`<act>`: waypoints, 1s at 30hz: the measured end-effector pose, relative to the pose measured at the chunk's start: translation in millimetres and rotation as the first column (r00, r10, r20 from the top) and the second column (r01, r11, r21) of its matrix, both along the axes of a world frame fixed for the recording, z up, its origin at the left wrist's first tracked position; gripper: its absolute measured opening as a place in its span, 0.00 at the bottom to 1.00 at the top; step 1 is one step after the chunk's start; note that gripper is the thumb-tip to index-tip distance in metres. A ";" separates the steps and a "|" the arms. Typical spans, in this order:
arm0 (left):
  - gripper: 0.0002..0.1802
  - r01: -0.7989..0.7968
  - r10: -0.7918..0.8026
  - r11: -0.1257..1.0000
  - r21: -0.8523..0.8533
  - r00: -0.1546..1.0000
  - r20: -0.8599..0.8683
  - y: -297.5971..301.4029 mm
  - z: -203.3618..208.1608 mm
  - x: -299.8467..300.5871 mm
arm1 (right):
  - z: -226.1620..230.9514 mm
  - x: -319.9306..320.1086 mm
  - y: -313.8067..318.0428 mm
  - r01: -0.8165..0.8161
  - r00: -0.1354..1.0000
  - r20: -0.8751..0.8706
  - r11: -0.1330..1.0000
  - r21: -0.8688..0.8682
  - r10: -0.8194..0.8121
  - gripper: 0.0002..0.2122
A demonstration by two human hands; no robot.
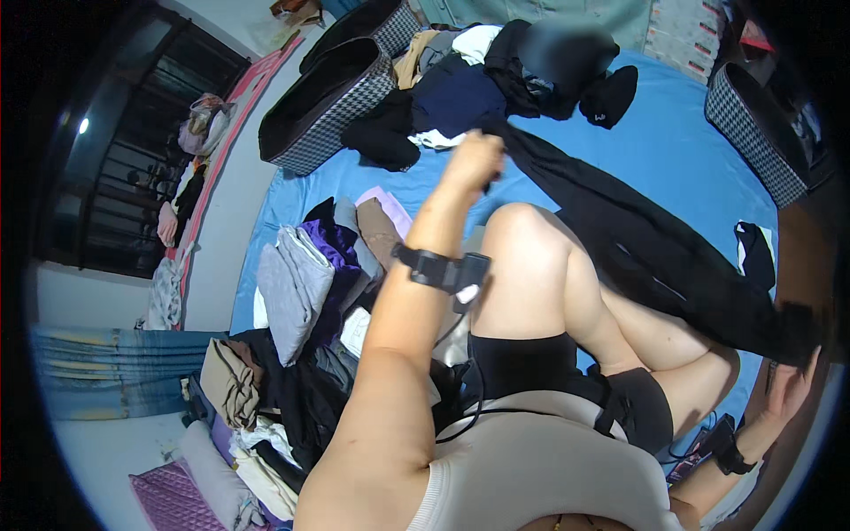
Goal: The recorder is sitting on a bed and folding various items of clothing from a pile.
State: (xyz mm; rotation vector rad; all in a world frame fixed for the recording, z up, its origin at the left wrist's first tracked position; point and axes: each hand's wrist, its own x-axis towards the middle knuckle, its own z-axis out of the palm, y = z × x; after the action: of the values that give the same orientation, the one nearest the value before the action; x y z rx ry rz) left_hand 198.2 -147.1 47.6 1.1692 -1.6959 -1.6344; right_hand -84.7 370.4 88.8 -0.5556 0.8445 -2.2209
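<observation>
A pair of long black trousers (646,234) stretches diagonally across the blue sheet, from beyond my knees to the right edge. My left hand (475,164) is closed at their far left end, slightly smeared by motion; its fingertips are partly hidden. At the other end, blurred and raised near the bed's right edge, my right hand (786,391) grips the cloth with its fingers up against it. Beyond my left hand lies a heap of dark clothes (456,93). My bent legs (531,274) are between the two hands.
Folded clothes (297,279) are stacked to my left, with loose garments (235,385) behind them. Houndstooth storage boxes (332,119) stand at the far left; another houndstooth box (757,133) is at the far right. A black cap (611,97) and a small black-and-white garment (754,252) lie on the sheet.
</observation>
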 end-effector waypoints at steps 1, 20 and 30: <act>0.13 0.212 -0.161 0.963 -0.168 0.948 0.273 10.2 6.1 -14.0 | 9.6 14.2 -20.3 0.218 0.973 0.055 0.970 0.109 -0.225 0.17; 0.12 0.852 -0.878 0.464 -0.242 0.478 0.000 172.2 -26.0 -97.6 | 48.0 49.5 -58.7 -0.229 0.972 -0.111 0.948 -0.221 0.209 0.18; 0.17 0.390 -0.317 0.644 -0.658 0.919 0.235 115.3 59.5 -75.6 | -58.6 66.6 -79.0 0.117 0.989 0.006 0.818 0.564 -0.146 0.12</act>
State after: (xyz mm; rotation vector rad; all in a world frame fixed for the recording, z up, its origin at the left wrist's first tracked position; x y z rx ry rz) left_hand 122.6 -31.9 107.1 0.5530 -2.4223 -0.9276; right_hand -18.1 291.3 30.2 -0.1548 1.4768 -1.9473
